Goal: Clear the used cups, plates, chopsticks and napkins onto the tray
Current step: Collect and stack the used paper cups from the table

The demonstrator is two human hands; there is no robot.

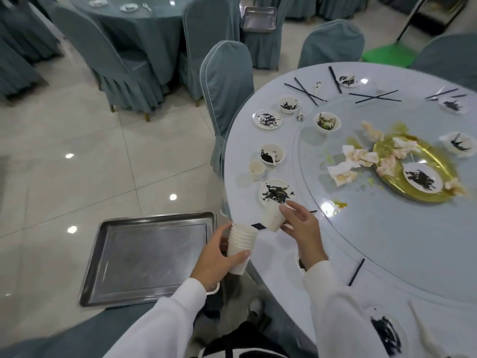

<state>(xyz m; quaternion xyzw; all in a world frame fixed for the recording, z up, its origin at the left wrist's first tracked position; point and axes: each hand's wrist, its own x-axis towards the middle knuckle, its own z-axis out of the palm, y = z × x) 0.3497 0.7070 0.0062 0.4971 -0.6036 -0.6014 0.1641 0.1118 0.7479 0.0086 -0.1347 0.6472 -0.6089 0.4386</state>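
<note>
Plate (386,333) half hidden by sleeve (343,301)

Two bare hands (214,257), long white sleeves (165,321) reaching the wrists, dark trousers below

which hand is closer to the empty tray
Left. The left hand, gripping the cup stack, is right at the tray's right edge. The right hand holds one cup farther right, over the table edge.

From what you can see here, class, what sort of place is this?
Probably a restaurant banquet hall: round tables with fabric-covered chairs, a glass turntable strewn with dirty plates, and a metal clearing tray.
</note>
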